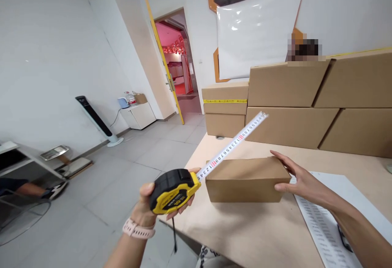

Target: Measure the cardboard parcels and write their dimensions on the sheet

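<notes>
Head camera view: a left hand (143, 211) is wrapping firmly around a tape measure (174, 190), its extended blade (226, 149) slanting past the small carton (245, 188) to its right, which a half-open right hand (301, 180) is bracing between thumb and fingers, any alignment seemingly calling for steadiness.

Open passage: table (260, 235) top, near side of the box (245, 190); second strip between box and cartons (290, 125). Obstacle, left: tape case (173, 192) in the person's left hand (147, 204), blade (232, 147) slanting up and away. Obstacle, right: right hand (295, 178) at box end, forearm over flat paper (315, 219). Rear barrier: cartons, stacked two high.
</notes>
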A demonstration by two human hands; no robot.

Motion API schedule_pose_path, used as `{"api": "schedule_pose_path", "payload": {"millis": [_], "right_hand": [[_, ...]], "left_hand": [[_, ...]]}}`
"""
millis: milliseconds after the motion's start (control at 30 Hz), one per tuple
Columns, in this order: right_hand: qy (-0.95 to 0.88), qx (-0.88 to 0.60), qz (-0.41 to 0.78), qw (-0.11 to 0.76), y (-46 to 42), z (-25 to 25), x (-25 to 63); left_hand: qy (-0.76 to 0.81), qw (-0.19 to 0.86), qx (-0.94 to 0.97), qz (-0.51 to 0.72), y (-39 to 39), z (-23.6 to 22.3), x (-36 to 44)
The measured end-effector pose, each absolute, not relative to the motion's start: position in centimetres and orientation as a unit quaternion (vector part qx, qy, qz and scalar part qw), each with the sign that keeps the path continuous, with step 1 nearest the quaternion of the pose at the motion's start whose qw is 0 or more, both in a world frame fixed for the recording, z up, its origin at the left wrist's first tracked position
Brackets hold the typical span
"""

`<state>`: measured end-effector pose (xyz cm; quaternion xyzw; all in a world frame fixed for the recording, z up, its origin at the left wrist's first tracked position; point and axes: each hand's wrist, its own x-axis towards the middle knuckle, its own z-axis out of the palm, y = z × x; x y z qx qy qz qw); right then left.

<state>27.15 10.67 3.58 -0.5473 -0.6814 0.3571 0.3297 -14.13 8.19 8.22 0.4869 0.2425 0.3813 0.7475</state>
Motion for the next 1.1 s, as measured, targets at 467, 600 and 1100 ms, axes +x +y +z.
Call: {"api": "schedule_pose_path", "payload": {"millis": [467,600,1100], "right_hand": [[-0.585,-0.538,0.312,0.520,9.4,4.5,27.8],[-0.572,-0.525,0.279,0.566,9.8,5.7,26.9],[-0.607,-0.540,0.361,0.458,14.0,7.5,23.2]], "left_hand": [[0.249,0.809,0.495,0.198,12.0,7.9,-13.5],[0.185,0.847,0.453,0.206,7.8,5.7,-11.5],[0.165,0.839,0.468,0.225,-1.6,-0.6,-1.0]]}}
